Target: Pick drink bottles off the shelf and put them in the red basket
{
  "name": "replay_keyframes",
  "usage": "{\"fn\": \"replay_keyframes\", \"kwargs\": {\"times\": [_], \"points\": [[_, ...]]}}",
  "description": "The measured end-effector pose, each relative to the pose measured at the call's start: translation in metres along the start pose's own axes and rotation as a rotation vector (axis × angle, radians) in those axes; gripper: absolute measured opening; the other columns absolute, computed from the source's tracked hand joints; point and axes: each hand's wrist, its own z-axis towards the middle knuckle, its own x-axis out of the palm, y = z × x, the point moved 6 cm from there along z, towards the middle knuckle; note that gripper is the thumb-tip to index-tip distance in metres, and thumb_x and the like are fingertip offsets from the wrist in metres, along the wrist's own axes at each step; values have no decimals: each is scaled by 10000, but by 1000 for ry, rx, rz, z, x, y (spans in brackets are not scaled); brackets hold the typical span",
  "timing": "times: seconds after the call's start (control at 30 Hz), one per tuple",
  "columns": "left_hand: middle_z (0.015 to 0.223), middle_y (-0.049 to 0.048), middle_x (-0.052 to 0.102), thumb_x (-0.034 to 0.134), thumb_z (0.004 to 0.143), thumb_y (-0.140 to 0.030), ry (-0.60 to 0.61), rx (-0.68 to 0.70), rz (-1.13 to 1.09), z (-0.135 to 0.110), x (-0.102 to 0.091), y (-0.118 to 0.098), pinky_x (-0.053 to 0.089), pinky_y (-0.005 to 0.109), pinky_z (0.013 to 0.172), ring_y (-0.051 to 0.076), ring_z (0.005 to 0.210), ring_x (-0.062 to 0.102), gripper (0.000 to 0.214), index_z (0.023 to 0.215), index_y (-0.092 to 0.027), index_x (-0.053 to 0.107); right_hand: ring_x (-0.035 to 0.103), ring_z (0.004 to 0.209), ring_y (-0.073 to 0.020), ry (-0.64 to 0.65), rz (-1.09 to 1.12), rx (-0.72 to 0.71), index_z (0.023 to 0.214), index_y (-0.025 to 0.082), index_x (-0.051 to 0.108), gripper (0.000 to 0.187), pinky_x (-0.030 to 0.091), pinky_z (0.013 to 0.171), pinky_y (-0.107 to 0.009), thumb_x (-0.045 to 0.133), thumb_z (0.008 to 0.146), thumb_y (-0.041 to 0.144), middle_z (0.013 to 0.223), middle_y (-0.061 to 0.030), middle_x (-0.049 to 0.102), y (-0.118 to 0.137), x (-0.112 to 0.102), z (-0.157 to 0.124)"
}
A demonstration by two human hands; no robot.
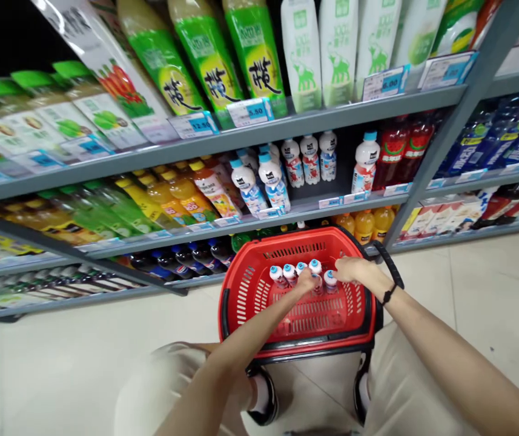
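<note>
A red shopping basket (295, 330) stands on the floor between my feet, with several small white bottles with blue-and-white caps upright inside it. My left hand (307, 280) reaches into the basket, its fingers closed at the top of one small bottle (317, 286), which they partly cover. Just to the right of that is another small bottle (330, 282), standing apart from the row. My right hand (349, 269) is over the basket's right side, beside this bottle, fingers loosely bent and apart. I cannot see anything held in it.
The basket's black handle (389, 261) hangs out at the right. Ahead, a grey shelf edge (286, 215) carries similar white bottles (272, 178), juice and red drink bottles. Cartons and large green-labelled bottles fill the shelf above. Pale floor tiles (82, 357) lie around.
</note>
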Motion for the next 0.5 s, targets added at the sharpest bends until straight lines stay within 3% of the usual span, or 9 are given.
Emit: {"fn": "replay_keyframes", "kwargs": {"times": [0.07,0.17,0.27,0.37,0.43,0.5], "points": [[1061,64,708,718,972,-292,-91,11,85,10,-22,-8,606,387,880,198,958,699,191,1087,-142,690,730,1072,-243,5,-6,4,1224,143,704,340,610,946,-460,664,1039,425,1225,-110,737,2,1,0],[955,66,718,694,918,-129,-253,155,160,21,-73,-47,574,402,961,202,921,701,70,986,-141,680,724,1077,-244,7,-8,5,1240,144,695,337,609,948,-465,658,1043,414,1241,-111,726,6,1,-1],[1155,115,696,589,959,-157,-465,346,190,21,-140,-104,498,456,1109,255,1145,661,207,1160,-168,639,715,1104,-251,8,-7,-1,1251,148,692,330,602,968,-476,671,1036,398,1265,-112,716,10,0,-1],[1411,199,544,560,971,-214,-771,584,275,11,-201,-157,339,546,1251,330,1410,470,369,1336,-161,544,707,1132,-260,7,-8,-3,1263,149,688,334,597,980,-483,690,1025,383,1291,-116,706,14,0,0],[1486,225,475,599,958,-260,-889,716,357,8,-222,-179,237,578,1297,370,1489,362,475,1412,-162,500,702,1145,-264,1,-8,-4,1269,149,687,338,594,987,-485,694,1022,380,1302,-119,701,15,1,1],[1525,251,440,630,949,-304,-877,733,411,19,-229,-187,192,619,1296,410,1513,324,585,1480,-144,443,702,1145,-264,-3,-5,-5,1267,151,687,334,594,987,-485,695,1022,378,1301,-118,701,16,2,3]]}}
